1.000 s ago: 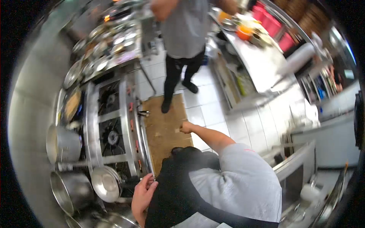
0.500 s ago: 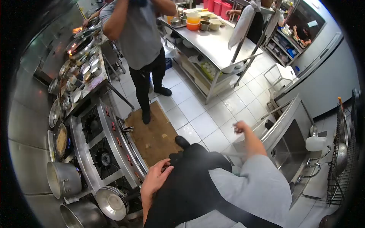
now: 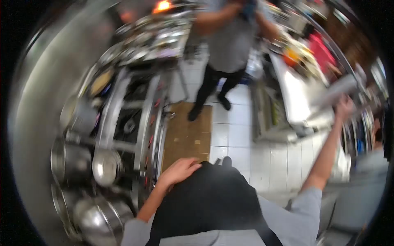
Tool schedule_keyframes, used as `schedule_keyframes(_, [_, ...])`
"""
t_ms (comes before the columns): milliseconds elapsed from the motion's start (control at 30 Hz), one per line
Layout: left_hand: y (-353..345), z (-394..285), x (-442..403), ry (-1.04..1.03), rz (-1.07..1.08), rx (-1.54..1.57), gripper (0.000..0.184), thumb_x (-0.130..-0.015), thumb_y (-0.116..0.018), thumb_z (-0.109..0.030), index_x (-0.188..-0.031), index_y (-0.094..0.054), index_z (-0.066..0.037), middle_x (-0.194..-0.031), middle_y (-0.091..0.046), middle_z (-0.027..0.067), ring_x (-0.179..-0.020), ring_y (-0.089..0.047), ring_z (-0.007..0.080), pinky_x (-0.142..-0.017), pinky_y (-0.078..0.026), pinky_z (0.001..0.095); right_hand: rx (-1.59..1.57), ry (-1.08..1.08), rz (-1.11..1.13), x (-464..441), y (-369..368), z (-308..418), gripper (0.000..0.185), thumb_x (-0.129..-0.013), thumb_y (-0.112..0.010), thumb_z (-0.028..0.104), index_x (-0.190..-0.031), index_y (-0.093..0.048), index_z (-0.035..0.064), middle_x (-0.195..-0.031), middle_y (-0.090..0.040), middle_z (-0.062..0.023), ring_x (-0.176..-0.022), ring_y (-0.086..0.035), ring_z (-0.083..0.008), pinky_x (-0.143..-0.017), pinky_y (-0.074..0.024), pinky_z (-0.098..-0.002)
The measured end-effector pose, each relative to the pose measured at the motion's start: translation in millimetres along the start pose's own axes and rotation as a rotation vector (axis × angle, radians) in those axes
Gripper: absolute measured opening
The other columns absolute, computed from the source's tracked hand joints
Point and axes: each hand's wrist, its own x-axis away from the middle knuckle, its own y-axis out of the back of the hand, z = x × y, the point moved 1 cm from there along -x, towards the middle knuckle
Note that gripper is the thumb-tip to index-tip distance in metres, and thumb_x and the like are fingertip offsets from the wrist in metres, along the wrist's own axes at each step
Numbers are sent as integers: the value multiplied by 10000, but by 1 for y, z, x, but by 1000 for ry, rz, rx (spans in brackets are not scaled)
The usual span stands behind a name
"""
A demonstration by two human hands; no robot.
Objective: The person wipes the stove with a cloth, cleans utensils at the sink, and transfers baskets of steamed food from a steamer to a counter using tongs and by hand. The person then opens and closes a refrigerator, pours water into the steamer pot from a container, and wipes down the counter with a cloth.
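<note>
Against the front of the black apron (image 3: 209,201) rests my left hand (image 3: 180,170), its fingers stretched out and nothing seen in them. My right arm reaches out to the right, and my right hand (image 3: 344,107) is beside a hanging white cloth (image 3: 338,90) near the end of the metal worktable (image 3: 293,98). Blur hides how the right fingers lie and whether they touch the cloth.
A person in a grey shirt (image 3: 230,45) stands ahead, near the cardboard mat (image 3: 184,135). Along the left run the stove (image 3: 108,119), a large pot (image 3: 72,160), pans (image 3: 106,167) and a dish-covered table (image 3: 164,53). Flames (image 3: 163,5) show at the back.
The view has swung left. My right arm has stretched out from near the sink toward the cloth. My left hand has stayed by the apron, with its fingers now straighter.
</note>
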Motion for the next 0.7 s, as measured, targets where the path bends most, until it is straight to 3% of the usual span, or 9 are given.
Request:
schedule_keyframes(100, [-23, -11, -38, -52, -154, -74, 447, -906, -503, -345, -1148, -531, 29, -1064, -590, 230, -1022, -558, 361, -870, -439, 415, 195, 183, -371, -96, -87, -114, 742, -776, -636, 531, -1223, -496, -45, -1240, -511, -247, -1104, -536, -326, -912, -433, -411])
schedule_keyframes(133, [-35, -9, -49, -65, -215, -87, 449, -905, -502, -351, -1136, -530, 33, -1050, -590, 232, -1017, -557, 363, -867, -438, 427, -16, 284, -249, -104, -87, -103, 791, -744, -615, 612, -1125, -559, -79, -1152, -554, -279, -1047, -563, -371, -886, -446, -441])
schedule_keyframes(167, [-36, -17, -54, -12, -262, -60, 449, -905, -502, -351, -1136, -530, 33, -1050, -590, 232, -1017, -557, 363, -867, -438, 427, 217, -80, -96, -95, -87, -85, 811, -714, -591, 673, -1015, -622, -80, -1035, -609, -275, -956, -598, -397, -845, -463, -472])
schedule_keyframes(200, [-33, -25, -56, 13, -210, -47, 440, -907, -498, -351, -1120, -535, 33, -1054, -587, 235, -1018, -554, 367, -867, -436, 431, 337, -232, -7, -102, -100, -89, 750, -737, -566, 664, -971, -657, -43, -963, -637, -253, -890, -621, -393, -792, -479, -486])
schedule_keyframes(233, [-32, -30, -57, 32, -154, -33, 432, -908, -493, -350, -1105, -540, 32, -1059, -584, 237, -1019, -552, 371, -867, -435, 435, 264, -13, 129, -100, -118, -112, 670, -781, -532, 612, -1002, -652, -9, -954, -640, -249, -866, -624, -392, -758, -489, -468])
schedule_keyframes(300, [-37, -28, -54, 129, -183, 14, 424, -911, -488, -347, -1097, -541, 30, -1058, -583, 238, -1020, -548, 376, -866, -434, 436, 141, -19, 38, -74, -136, -101, 673, -800, -529, 580, -1010, -629, -51, -949, -630, -272, -869, -618, -402, -764, -486, -454])
schedule_keyframes(467, [-59, -18, -59, 230, -285, 68, 400, -923, -471, -350, -1055, -560, 18, -963, -609, 235, -942, -580, 385, -802, -455, 439, -159, -408, -152, 22, -114, -15, 683, -849, -523, 500, -1030, -572, -157, -938, -605, -328, -875, -601, -426, -780, -477, -420])
schedule_keyframes(600, [-65, -19, -62, 269, -318, 149, 412, -912, -489, -380, -1042, -585, 0, -980, -616, 228, -922, -599, 362, -787, -465, 417, -143, 55, -75, 23, -136, -90, 402, -877, -496, 276, -1246, -531, 121, -944, -602, -291, -843, -603, -413, -661, -485, -472])
schedule_keyframes(700, [-68, -16, -71, 285, -321, 185, 425, -912, -483, -390, -1031, -594, 3, -996, -616, 226, -939, -596, 357, -795, -465, 420, -178, -75, 100, 64, -152, -82, 523, -876, -480, 323, -1159, -505, -116, -1015, -607, -272, -846, -587, -401, -759, -473, -450])
